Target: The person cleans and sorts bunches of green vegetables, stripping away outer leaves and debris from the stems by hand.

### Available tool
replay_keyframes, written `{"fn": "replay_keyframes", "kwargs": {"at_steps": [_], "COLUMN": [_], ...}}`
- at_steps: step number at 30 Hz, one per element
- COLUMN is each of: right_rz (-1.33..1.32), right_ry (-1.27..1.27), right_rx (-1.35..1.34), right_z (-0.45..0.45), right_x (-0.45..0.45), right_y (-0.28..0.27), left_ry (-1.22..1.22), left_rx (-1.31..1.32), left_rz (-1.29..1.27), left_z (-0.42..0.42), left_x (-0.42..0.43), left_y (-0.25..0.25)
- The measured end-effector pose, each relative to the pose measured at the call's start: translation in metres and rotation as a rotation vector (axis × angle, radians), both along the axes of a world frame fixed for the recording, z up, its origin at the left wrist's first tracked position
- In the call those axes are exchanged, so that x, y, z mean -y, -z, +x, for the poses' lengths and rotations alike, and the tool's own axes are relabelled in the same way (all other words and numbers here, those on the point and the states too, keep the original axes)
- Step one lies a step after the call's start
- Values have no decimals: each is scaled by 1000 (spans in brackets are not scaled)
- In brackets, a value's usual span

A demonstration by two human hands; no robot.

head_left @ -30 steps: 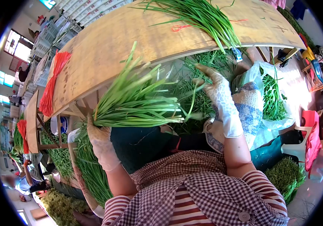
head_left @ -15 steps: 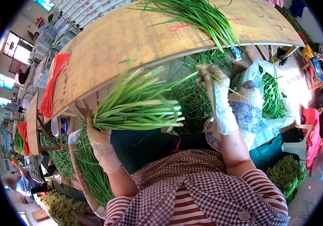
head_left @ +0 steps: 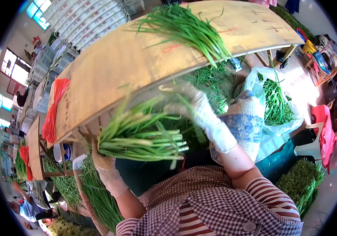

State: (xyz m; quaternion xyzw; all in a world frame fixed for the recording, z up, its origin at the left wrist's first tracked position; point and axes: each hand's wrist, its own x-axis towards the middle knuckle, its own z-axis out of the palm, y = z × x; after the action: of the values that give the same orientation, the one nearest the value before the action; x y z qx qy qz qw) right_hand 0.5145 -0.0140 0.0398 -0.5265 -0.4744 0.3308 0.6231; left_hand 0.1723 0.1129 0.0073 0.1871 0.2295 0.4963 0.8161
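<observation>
Nearer held bunch [head_left: 143, 135] now: right hand [head_left: 194, 106], blurred, fingers spread.

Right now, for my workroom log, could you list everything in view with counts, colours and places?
Held bunch: 1, green with pale ends, above the lap
Table bunch: 1, green, far side
Table: 1, tan, ahead
Red strand bundles: 2, red, left
Crates: many, white, upper left
Clear bag: 1, translucent, holding greens, right
Sack: 1, blue and white, beside bag
Chair: 1, pale, far right
Leafy heap: 1, green, lower right
Other people: at least two, far left
Left hand: 1, pale glove, gripping held bunch
Right hand: 1, pale glove, blurred, fingers apart, beside held bunch
</observation>
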Motion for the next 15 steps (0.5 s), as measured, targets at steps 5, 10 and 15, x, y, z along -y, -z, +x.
{"fn": "replay_keyframes", "kwargs": {"at_steps": [5,10,15], "right_rz": [100,122,220], "right_ry": [-185,-150,-163], "right_rx": [-372,-386,-132], "right_z": [-21,-22,-18], "right_x": [-1,-2,10], "right_y": [-6,15,13], "left_ry": [-86,-73,-31], "left_rx": [127,149,122], "left_rz": [-158,-143,-5], "left_z": [27,36,43], "left_x": [12,12,21], "left_y": [-7,-6,-12]}}
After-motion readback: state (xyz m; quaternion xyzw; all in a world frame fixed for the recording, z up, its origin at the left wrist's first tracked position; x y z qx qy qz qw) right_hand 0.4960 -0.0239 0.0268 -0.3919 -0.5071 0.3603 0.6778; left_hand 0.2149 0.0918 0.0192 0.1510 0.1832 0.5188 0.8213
